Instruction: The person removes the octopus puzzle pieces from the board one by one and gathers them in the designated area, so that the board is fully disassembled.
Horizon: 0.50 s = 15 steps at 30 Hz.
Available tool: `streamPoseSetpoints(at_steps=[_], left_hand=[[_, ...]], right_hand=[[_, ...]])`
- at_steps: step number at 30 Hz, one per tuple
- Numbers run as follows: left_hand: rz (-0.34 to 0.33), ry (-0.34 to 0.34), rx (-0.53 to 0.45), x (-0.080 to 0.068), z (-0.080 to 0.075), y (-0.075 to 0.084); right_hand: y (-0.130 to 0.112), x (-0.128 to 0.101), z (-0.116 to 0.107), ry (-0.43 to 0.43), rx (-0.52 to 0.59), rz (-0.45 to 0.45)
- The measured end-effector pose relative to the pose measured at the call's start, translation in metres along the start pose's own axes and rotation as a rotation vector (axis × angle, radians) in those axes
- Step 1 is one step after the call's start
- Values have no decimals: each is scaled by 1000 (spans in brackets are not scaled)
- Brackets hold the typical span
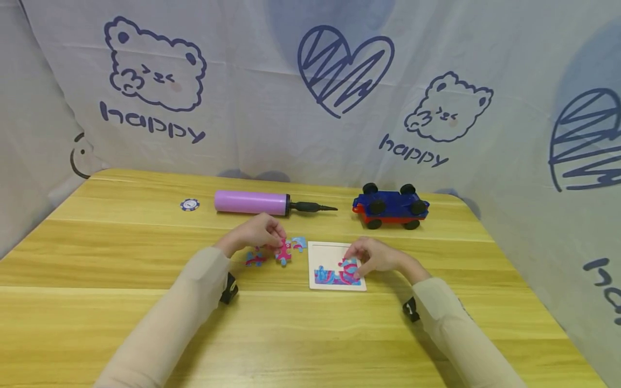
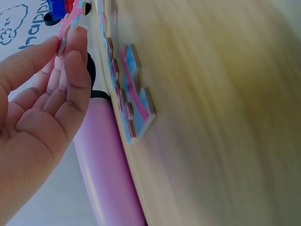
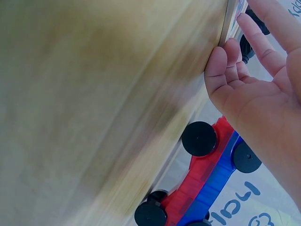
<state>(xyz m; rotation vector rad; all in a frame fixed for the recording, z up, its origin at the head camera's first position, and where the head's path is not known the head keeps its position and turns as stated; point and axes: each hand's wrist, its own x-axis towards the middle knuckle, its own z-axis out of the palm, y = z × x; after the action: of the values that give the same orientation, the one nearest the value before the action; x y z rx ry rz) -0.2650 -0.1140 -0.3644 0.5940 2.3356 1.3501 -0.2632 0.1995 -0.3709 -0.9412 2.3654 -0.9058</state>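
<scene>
My left hand (image 1: 277, 241) pinches a pink-and-blue puzzle piece (image 1: 283, 252) just above the table, left of the white puzzle tray (image 1: 324, 253). In the left wrist view the fingertips (image 2: 77, 37) hold that piece (image 2: 63, 29) by its edge. Two loose pieces (image 1: 255, 259) (image 1: 299, 243) lie on the table beside it, one of them close in the left wrist view (image 2: 135, 107). My right hand (image 1: 358, 262) rests with its fingertips on the joined pieces (image 1: 335, 276) in the tray's lower right. In the right wrist view its fingers (image 3: 235, 44) lie fairly straight against the tray edge (image 3: 230, 21).
A pink hand pump (image 1: 252, 202) with a black nozzle lies behind the hands. A blue-and-red toy car (image 1: 390, 207) lies upside down at the back right, and a small poker chip (image 1: 190, 204) at the back left. A printed cloth backdrop surrounds the wooden table (image 1: 121, 258).
</scene>
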Motion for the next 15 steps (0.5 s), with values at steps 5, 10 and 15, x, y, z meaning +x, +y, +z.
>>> streamPoseSetpoints(at_steps=[5,10,15], left_hand=[[-61,8,-2,-7,1,7],[-106,-2,2,-9,1,7],[-122,-7,55,-11,1,6]], right_hand=[[0,0,0,3,-1,5],[0,0,0,5,-10,2],[-1,0,0,2,-17,2]])
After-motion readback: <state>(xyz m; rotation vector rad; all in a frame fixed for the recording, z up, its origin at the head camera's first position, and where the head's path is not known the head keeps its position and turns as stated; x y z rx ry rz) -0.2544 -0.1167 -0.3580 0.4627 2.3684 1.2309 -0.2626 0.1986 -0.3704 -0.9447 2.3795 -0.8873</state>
